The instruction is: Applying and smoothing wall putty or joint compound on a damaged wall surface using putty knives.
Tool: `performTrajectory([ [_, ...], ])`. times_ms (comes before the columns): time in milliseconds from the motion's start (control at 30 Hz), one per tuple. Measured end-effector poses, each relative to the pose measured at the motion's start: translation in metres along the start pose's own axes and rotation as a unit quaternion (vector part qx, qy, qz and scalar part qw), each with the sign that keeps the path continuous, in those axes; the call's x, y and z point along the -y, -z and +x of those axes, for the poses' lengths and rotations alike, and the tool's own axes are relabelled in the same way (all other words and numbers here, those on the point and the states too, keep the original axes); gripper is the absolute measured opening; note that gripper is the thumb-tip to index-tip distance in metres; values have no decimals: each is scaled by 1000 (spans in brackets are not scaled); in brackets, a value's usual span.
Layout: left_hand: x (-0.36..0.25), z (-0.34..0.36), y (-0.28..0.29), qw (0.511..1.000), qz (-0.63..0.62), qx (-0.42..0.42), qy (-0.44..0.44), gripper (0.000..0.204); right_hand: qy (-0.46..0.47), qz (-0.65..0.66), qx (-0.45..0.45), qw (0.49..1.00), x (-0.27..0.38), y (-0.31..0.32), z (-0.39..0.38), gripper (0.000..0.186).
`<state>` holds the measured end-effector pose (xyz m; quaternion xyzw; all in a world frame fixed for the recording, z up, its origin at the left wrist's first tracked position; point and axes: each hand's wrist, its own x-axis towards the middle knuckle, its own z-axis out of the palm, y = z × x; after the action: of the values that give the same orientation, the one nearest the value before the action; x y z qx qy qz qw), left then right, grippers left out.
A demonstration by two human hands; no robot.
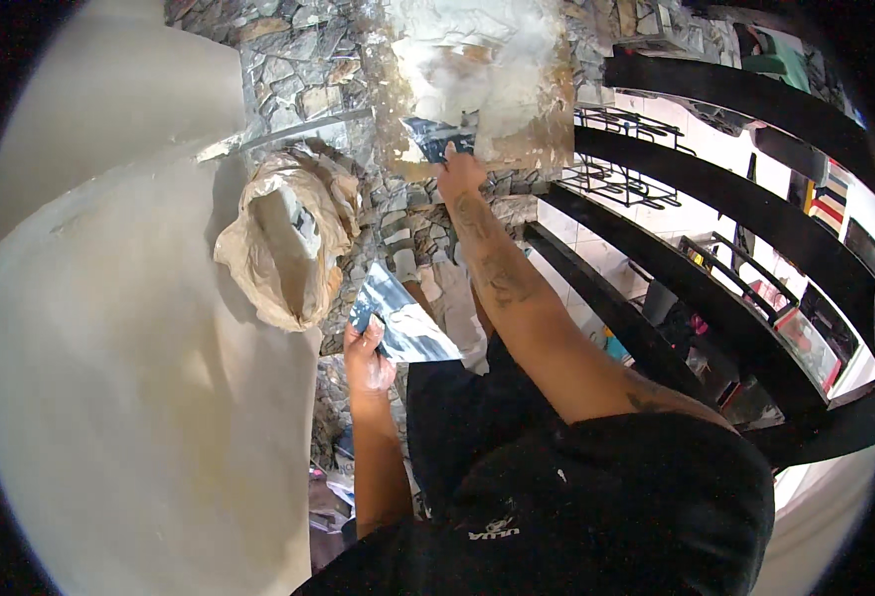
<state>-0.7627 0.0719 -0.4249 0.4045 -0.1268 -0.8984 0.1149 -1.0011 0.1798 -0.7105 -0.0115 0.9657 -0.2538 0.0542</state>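
My left hand (369,360) is closed around a wide, triangular putty knife (405,320), its blade smeared with white paste. Farther up, my right hand (462,177) grips a second putty knife (429,139), dark blue with white smears. That blade rests at the near edge of a heap of white plaster (477,79). Under the plaster lies a brownish board (555,144), coated with it over much of its surface. Left of the board stands an open, crumpled paper bag (250,270) with whitish powder inside.
A smooth plastered wall (109,348) fills the left side. Stone-patterned flooring (303,74) surrounds the board. On the right, dark curved bars (696,268) run past, with black metal racks (621,159) and assorted goods visible between them.
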Motion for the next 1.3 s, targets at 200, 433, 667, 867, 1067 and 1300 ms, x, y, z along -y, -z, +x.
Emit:
performTrajectory([
  [200, -4, -28, 34, 995, -8, -93, -45, 39, 96, -220, 125, 963, 103, 39, 25, 42],
  [433, 7, -29, 42, 994, -12, -104, -11, 29, 74, 273, 46, 958, 108, 90, 106, 22],
  [667, 26, -22, 28, 998, -9, -63, 6, 29, 358, -123, 67, 923, 163, 109, 115, 30],
  [867, 30, -30, 21, 995, -43, -93, 7, 24, 425, -231, 122, 867, 173, 86, 126, 33],
  [1067, 33, -33, 32, 993, -29, -113, -4, 22, 441, -289, 157, 835, 150, 96, 139, 30],
  [1300, 38, -22, 20, 992, -42, -115, -5, 20, 497, -268, 224, 794, 110, 85, 103, 31],
])
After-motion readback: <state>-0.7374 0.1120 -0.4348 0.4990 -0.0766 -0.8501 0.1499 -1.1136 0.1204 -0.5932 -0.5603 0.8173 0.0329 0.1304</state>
